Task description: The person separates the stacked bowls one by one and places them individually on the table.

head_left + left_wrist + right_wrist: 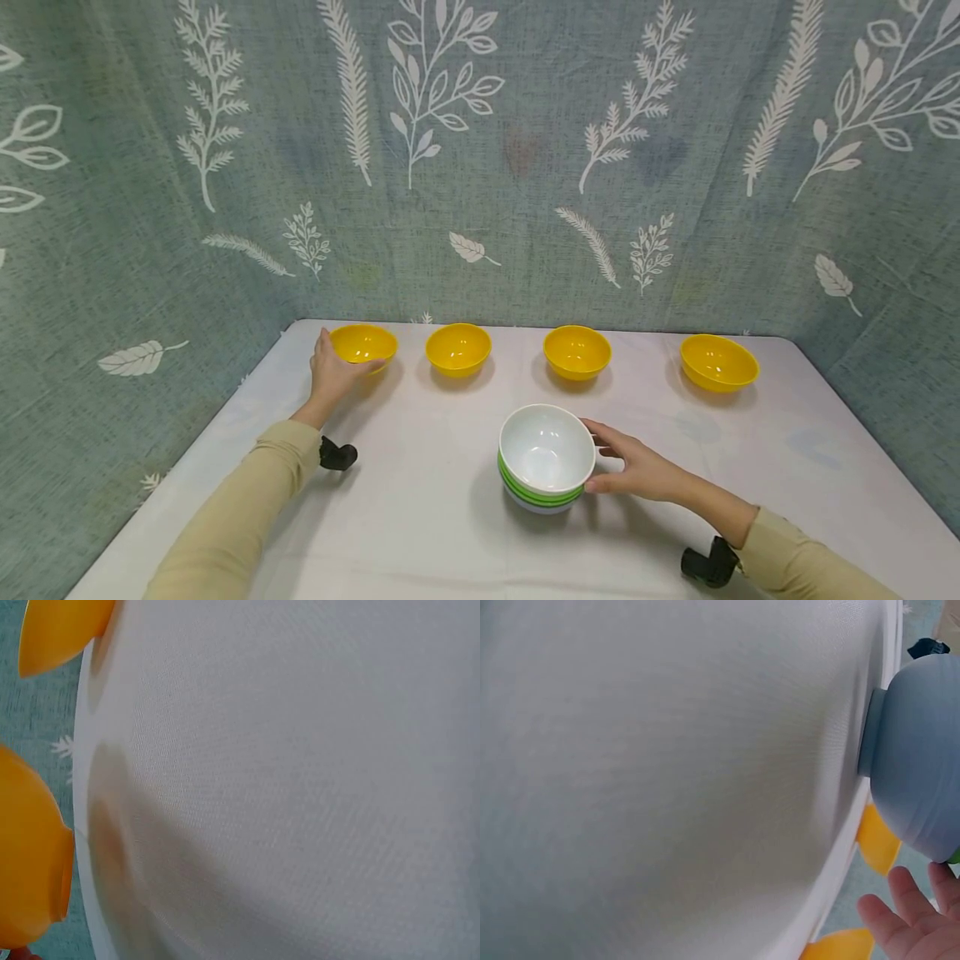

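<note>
My left hand [335, 372] grips the leftmost yellow bowl [365, 340], fingers on its left side and thumb across the front. In the left wrist view this yellow bowl [30, 855] stands off from its shadow, clear of the table; only a bit of a fingertip shows at the corner. My right hand [637, 468] is at the right side of a stack of bowls, its thumb and fingertips right at the wall. A white bowl [547, 450] tops the stack, with green rims [542, 497] under it and a pale blue bowl [922, 750] at the bottom. The right fingers [909, 896] look loosely spread.
Three more yellow bowls stand along the back: one beside the held bowl [458, 350], one near the middle [577, 352] and one at the right [718, 364]. A white cloth covers the table [420, 517]. Behind it hangs a leaf-patterned green-grey curtain [525, 250].
</note>
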{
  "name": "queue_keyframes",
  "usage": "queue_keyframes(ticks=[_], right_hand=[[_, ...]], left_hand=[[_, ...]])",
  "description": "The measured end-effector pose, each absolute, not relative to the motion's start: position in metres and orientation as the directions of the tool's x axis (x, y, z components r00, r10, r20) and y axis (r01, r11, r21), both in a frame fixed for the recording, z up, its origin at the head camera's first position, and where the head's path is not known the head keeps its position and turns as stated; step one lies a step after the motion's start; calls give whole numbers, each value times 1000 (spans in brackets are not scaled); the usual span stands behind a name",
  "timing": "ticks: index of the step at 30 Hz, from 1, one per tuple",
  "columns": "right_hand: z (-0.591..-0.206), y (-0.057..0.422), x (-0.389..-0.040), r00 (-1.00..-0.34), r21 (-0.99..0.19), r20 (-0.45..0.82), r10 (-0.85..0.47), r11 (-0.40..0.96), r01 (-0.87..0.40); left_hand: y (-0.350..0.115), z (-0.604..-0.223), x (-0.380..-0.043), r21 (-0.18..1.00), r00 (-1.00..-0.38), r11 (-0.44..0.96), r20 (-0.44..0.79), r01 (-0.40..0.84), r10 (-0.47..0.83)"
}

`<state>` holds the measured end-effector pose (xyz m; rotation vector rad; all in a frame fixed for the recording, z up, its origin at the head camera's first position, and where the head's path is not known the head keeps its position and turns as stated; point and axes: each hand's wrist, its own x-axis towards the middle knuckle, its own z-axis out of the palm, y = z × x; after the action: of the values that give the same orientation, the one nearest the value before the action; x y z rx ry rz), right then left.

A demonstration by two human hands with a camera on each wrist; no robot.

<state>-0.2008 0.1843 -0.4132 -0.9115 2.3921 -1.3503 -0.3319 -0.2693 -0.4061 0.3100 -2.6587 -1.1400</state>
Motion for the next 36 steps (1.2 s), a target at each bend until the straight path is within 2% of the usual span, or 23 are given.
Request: queue_keyframes(ticks=[12,27,36], right_hand=[[-412,184,-201,-763,-827,100,-639,373,-421],[-413,185,-202,-770,-821,101,-630,385,-422],[-413,185,-201,-774,-825,96,-626,385,-413]], left_hand=[[-277,-418,-338,746,-945,649,85,-150,-316],[-285,-418,-342,785,-949,606,81,-127,-304],[-292,-427,-337,793,-931,591,92,-146,-353]])
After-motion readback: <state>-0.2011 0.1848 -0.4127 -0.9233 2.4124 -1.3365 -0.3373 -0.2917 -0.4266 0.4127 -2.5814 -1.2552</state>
